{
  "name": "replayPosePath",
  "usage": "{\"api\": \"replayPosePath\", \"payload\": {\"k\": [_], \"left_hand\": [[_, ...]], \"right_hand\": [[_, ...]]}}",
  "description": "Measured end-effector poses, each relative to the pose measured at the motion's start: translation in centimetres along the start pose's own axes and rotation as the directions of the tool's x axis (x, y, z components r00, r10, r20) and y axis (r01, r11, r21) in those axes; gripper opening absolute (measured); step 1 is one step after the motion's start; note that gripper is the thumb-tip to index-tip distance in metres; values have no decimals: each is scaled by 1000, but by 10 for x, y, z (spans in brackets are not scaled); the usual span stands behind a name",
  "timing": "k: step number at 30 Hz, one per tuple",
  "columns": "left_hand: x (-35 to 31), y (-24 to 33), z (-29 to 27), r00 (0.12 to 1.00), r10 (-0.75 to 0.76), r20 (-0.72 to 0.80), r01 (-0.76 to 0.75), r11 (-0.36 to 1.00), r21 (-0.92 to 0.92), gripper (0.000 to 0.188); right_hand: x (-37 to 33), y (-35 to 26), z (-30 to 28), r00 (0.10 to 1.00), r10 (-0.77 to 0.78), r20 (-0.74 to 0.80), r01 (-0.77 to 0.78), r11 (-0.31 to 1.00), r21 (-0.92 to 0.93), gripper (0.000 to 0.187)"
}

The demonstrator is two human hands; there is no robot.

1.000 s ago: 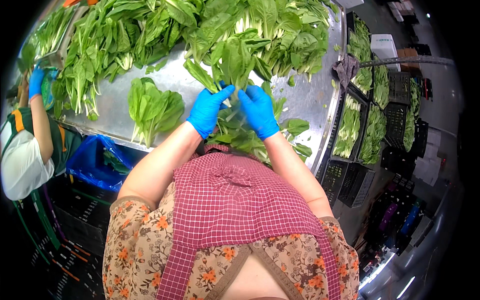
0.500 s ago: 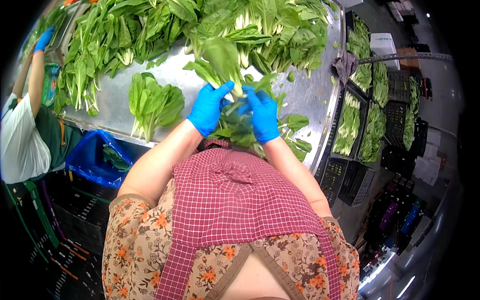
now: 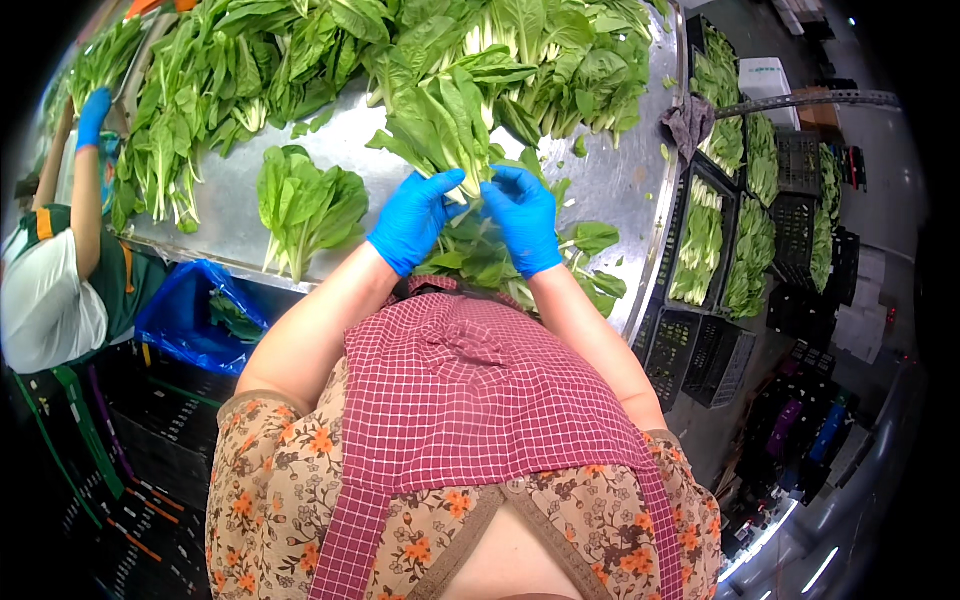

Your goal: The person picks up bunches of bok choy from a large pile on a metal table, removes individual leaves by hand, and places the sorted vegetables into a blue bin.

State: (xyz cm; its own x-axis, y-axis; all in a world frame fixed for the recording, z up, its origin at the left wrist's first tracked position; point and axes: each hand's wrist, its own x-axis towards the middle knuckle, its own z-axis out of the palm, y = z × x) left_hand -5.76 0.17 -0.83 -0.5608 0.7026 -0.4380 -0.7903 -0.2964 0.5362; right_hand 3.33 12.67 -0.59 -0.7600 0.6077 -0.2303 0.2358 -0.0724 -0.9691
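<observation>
A bunch of leafy greens with pale stems (image 3: 440, 135) is gripped in my blue-gloved left hand (image 3: 408, 225), its leaves pointing away from me. My right hand (image 3: 523, 222), also gloved in blue, is closed with its fingertips pinching at the stem ends. Beneath both hands lie loose leaves (image 3: 478, 255), partly hidden by the hands. To the left, a separate bunch of greens (image 3: 312, 205) rests on the metal table (image 3: 225, 215) near its front edge. A large heap of the same greens (image 3: 540, 60) covers the far side.
Black crates of greens (image 3: 698, 245) stand beyond the table's right edge, and a grey cloth (image 3: 688, 125) hangs there. At lower left is a bin lined with blue plastic (image 3: 190, 325). A co-worker's gloved hand (image 3: 94, 115) holds greens at far left.
The bunch in my left hand, blurred before, now looks steady and fuller. My right hand's fingers have come closer to the stem ends. The co-worker's hand has shifted downward.
</observation>
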Motion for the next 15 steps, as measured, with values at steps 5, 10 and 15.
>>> {"api": "replayPosePath", "payload": {"k": [5, 10, 15], "left_hand": [[2, -10, -5, 998, 5, -66, 8, 982, 191, 21], [-1, -10, 5, 995, 87, -39, -84, 994, 70, 25], [-3, -9, 8, 987, 134, -85, -124, 986, 115, 26]], "right_hand": [[-10, 4, 8, 964, -264, -28, 247, 932, -266, 25], [-8, 17, 6, 993, -103, -52, 101, 994, -32, 23], [-6, 6, 7, 993, 114, -38, -103, 969, 224, 17]]}}
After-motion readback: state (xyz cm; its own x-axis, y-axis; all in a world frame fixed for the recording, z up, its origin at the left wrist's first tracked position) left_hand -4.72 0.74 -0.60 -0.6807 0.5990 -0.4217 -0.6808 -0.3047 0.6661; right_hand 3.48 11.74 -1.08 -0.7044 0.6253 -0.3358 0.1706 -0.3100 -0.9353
